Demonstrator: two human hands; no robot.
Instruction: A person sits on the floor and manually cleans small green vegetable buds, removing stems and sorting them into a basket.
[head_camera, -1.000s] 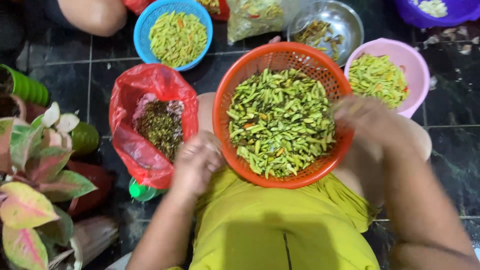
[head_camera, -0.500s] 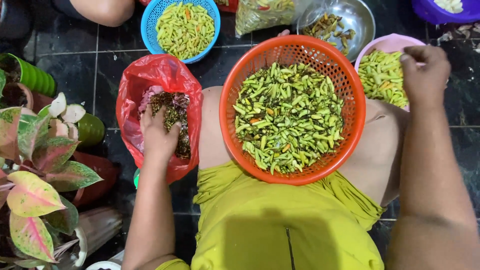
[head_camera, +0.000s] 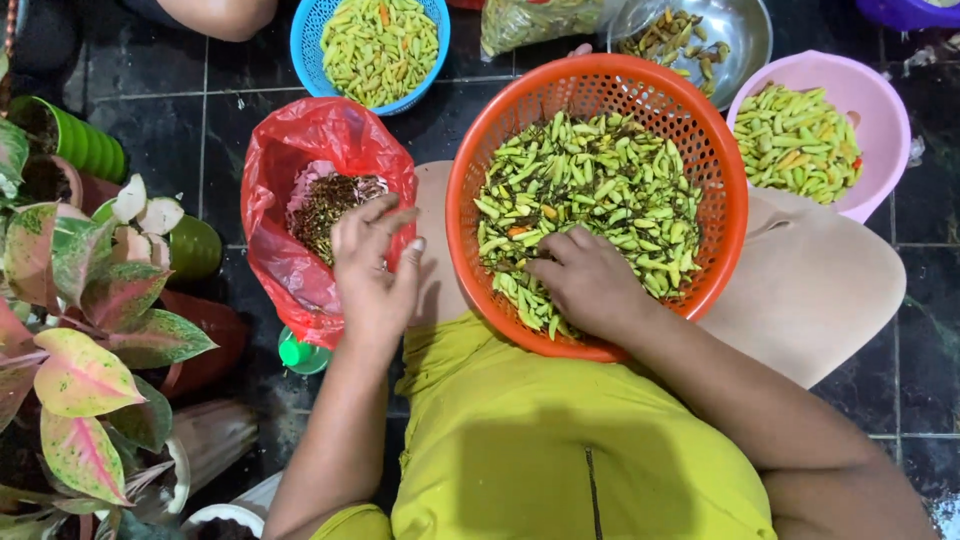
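Observation:
An orange plastic basket (head_camera: 712, 160) full of green chillies (head_camera: 600, 190) rests on my lap. My right hand (head_camera: 590, 285) lies inside it at the near edge, fingers curled down into the chillies. My left hand (head_camera: 372, 270) hovers with spread fingers at the mouth of a red plastic bag (head_camera: 290, 170) that holds dark chilli stems (head_camera: 330, 200). Whether either hand holds a chilli is hidden by the fingers.
A pink bowl (head_camera: 880, 130) of chillies sits at the right, a blue basket (head_camera: 305, 40) of chillies at the top, a steel bowl (head_camera: 745, 35) behind. Potted plants (head_camera: 80, 310) crowd the left. Another person's arm (head_camera: 215, 15) shows at the top.
My right hand came back from the pink bowl into the orange basket. My left hand drew out of the red bag towards my lap.

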